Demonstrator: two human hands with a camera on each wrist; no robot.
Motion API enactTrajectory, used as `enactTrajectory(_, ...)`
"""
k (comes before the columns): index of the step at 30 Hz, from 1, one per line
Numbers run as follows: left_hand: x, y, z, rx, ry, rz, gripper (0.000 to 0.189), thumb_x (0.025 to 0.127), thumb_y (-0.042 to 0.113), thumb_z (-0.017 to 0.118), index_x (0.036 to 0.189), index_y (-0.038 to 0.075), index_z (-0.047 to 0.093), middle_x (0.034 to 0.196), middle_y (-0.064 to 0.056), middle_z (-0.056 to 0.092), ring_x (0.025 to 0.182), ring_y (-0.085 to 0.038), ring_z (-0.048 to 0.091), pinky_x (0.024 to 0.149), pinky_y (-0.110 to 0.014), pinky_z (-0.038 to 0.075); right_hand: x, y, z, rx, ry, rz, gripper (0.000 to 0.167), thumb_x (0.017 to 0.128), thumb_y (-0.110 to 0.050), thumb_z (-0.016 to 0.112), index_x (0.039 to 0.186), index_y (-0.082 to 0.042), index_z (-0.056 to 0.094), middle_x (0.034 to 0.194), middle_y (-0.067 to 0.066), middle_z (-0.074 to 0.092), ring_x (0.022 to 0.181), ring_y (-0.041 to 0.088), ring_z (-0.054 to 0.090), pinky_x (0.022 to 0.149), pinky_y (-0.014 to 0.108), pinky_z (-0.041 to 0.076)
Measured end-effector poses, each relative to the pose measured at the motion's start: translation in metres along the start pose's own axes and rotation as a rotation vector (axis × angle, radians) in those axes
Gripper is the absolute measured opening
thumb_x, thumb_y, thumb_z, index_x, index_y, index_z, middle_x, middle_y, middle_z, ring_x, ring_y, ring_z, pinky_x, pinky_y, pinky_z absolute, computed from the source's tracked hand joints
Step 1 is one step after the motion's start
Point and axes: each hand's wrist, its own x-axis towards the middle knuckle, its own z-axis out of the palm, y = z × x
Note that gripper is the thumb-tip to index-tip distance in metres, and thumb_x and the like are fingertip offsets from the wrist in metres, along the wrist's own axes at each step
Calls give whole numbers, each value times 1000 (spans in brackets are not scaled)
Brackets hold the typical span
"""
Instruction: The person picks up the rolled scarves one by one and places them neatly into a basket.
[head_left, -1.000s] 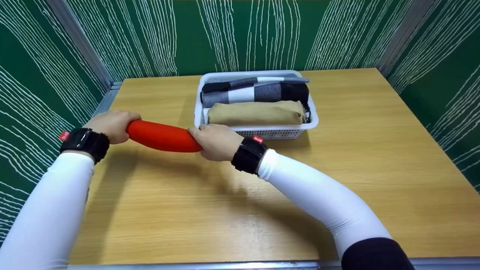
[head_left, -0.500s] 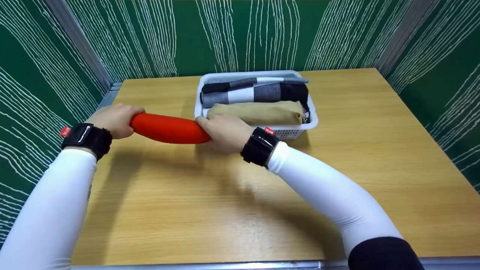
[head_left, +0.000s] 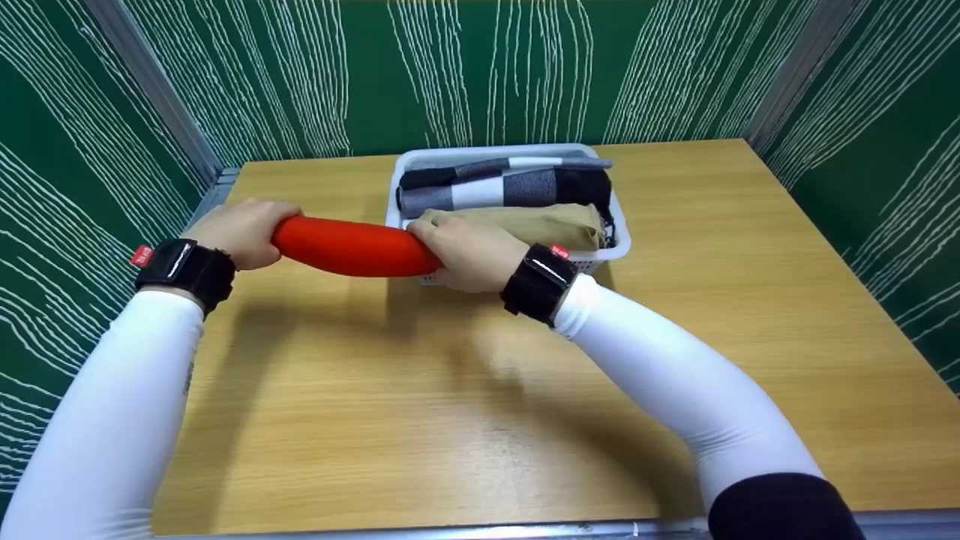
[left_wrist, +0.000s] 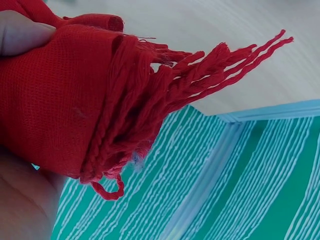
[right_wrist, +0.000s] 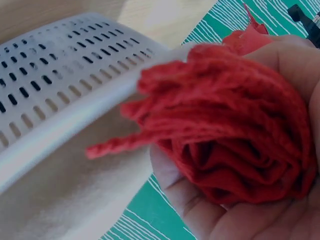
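Observation:
A rolled red scarf (head_left: 352, 247) stretches between my two hands above the table, sagging slightly in the middle. My left hand (head_left: 246, 231) grips its left end. At the other end my right hand (head_left: 480, 251) curls round the roll, overlapping the front left of the basket in the head view. Twisted fringe (left_wrist: 200, 75) hangs loose past the left hand. In the right wrist view the scarf's spiral end (right_wrist: 240, 155) shows in the palm, with fringe sticking out toward the basket wall (right_wrist: 65, 85).
A white perforated basket (head_left: 619, 244) stands at the back middle of the wooden table (head_left: 720, 315). In it lie a black, grey and white checked scarf (head_left: 480, 191) and a tan rolled cloth (head_left: 547, 225). Green walls with white streaks (head_left: 465, 75) enclose the back and sides.
Both hands have carried the red scarf to the right and farther from me, toward the basket. The right hand now overlaps more of the basket's front. The grips look unchanged.

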Motion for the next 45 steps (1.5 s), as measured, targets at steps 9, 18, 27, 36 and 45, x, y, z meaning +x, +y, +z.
enactTrajectory(9, 5, 11, -9, -5, -12, 5, 43, 87, -2, 68, 126, 14, 69, 117, -18, 74, 101, -39, 64, 87, -56, 53, -7, 9, -12, 16, -43, 57, 59, 94, -13, 81, 146, -5, 56, 129, 19, 73, 113, 35, 74, 109, 49, 58)
enactTrajectory(18, 8, 22, -18, -19, -3, 37, 42, 88, -2, 67, 128, 12, 68, 118, -18, 73, 103, -38, 63, 88, -55, 54, -13, 21, -25, -15, -12, 91, 58, 91, -6, 78, 145, -5, 57, 125, 20, 75, 112, 38, 74, 103, 53, 60)
enactTrajectory(27, 10, 28, -18, -28, 26, 77, 42, 87, 1, 70, 127, 12, 68, 118, -17, 74, 102, -37, 65, 91, -56, 54, -19, 30, -31, -13, -3, 117, 56, 99, -27, 80, 147, -7, 59, 130, 19, 74, 115, 38, 74, 106, 53, 60)
enactTrajectory(36, 14, 38, -22, -27, 28, 80, 44, 89, 2, 68, 132, 10, 66, 122, -17, 73, 107, -38, 65, 98, -61, 54, -23, 39, -44, -25, -13, 165, 59, 98, -26, 81, 151, -10, 58, 135, 18, 73, 120, 38, 71, 110, 56, 57)
enactTrajectory(45, 19, 48, -27, -18, 45, 79, 46, 90, 3, 69, 136, 9, 64, 126, -17, 72, 110, -39, 64, 102, -63, 52, -31, 49, -53, -30, 28, 175, 55, 97, -12, 74, 150, -10, 58, 134, 16, 73, 118, 37, 71, 112, 54, 56)
